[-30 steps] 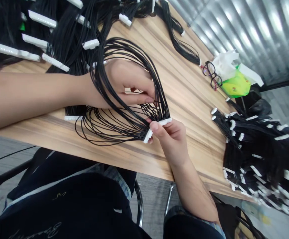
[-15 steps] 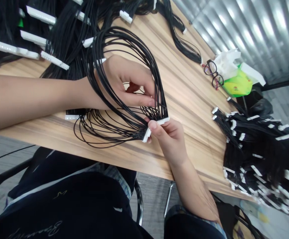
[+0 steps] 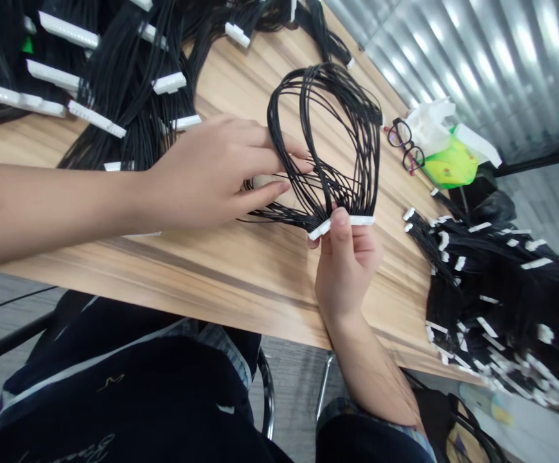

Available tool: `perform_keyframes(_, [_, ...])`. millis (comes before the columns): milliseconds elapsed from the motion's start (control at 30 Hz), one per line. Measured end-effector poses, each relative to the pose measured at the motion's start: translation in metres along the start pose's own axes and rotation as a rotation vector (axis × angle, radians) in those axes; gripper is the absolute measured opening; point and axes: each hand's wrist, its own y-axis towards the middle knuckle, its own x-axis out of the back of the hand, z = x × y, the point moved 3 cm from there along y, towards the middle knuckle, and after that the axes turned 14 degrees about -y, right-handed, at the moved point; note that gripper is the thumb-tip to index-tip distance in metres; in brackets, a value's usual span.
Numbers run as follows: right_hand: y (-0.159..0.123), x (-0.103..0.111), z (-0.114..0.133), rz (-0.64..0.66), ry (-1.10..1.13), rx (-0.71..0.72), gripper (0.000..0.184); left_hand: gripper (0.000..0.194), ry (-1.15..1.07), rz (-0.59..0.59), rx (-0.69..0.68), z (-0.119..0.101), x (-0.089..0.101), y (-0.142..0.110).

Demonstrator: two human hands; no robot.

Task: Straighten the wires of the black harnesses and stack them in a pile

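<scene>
A wire harness of looped black wires [image 3: 367,148] rises from white connectors [image 3: 362,220] held over the table. My right hand [image 3: 349,257] pinches those connectors, thumb on top and fingers beneath. To the left, my left hand [image 3: 231,170] has its fingers apart; the fingertips reach in behind the nearest wires of the loop, and the thumb points toward them. Whether those fingertips touch any wire is hard to see. Behind the left hand lies a pile of similar harnesses [image 3: 130,77] with white connectors.
Another heap of black harnesses [image 3: 511,289] covers the table's right end. Eyeglasses [image 3: 405,146] and a green and white plastic bag [image 3: 453,161] lie toward the back right. Corrugated metal [image 3: 453,45] stands behind the wooden table [image 3: 241,283].
My right hand has moved right and slightly up with the harness. My left hand has come out of the wire loop, and its fingers have straightened.
</scene>
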Motion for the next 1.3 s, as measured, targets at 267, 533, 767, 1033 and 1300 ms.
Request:
perform_keyframes(267, [-0.002,-0.002,0.000,-0.014,-0.001,0.032,0.029,0.046,0.316,-0.072,-0.133,-0.017,0.018,0.001])
perform_keyframes(533, [-0.003,-0.007,-0.005,0.061,0.057,-0.049,0.027,0.067,0.316,0.160,-0.164,-0.026,0.010,0.008])
perform_keyframes(767, [-0.003,-0.006,-0.005,0.063,0.021,-0.051,0.029,0.062,0.168,0.171,-0.142,-0.023,0.012,0.008])
perform_keyframes(1033, [-0.004,-0.005,-0.003,0.087,-0.005,-0.049,0.029,0.061,0.177,0.227,-0.111,-0.018,0.008,0.008])
perform_keyframes(1300, [-0.003,-0.007,-0.003,0.098,-0.001,-0.052,0.031,0.060,0.219,0.214,-0.108,-0.023,0.004,0.007])
